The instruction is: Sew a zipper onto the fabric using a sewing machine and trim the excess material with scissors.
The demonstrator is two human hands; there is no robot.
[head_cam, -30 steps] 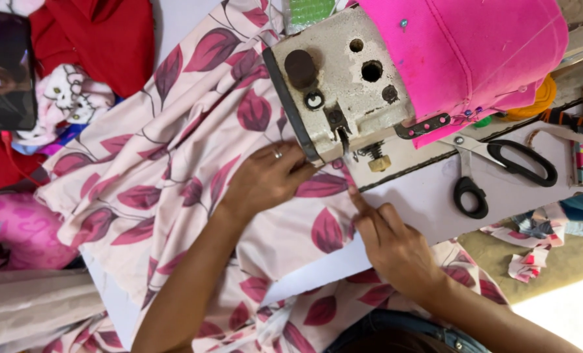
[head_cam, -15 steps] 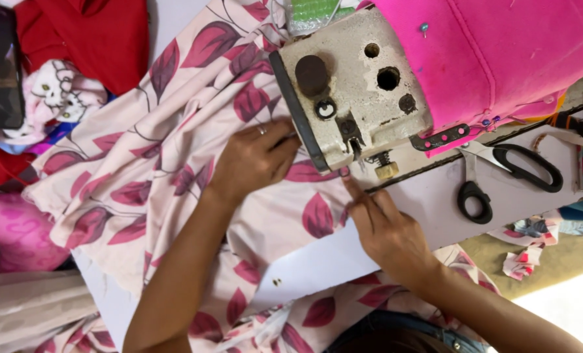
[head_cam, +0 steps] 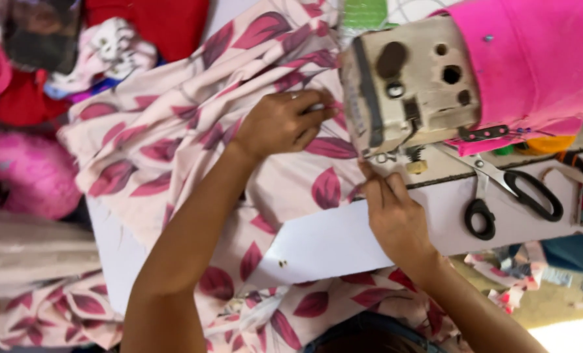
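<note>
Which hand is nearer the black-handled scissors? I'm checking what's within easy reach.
Right. The right hand presses fabric just beside the scissors on the table; the left hand rests on the leaf-print cloth beyond the sewing machine.

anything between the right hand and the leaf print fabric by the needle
Nothing visible. The right hand presses straight on the leaf-print fabric beside the sewing machine; the left hand rests on it too. The scissors lie off to the side.

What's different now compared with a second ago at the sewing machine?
The left hand has slid along the leaf-print fabric up against the sewing machine head, fingers curled on the cloth. The right hand has edged toward the needle area, still pressing the fabric flat. The scissors lie on the table as before, untouched.
</note>
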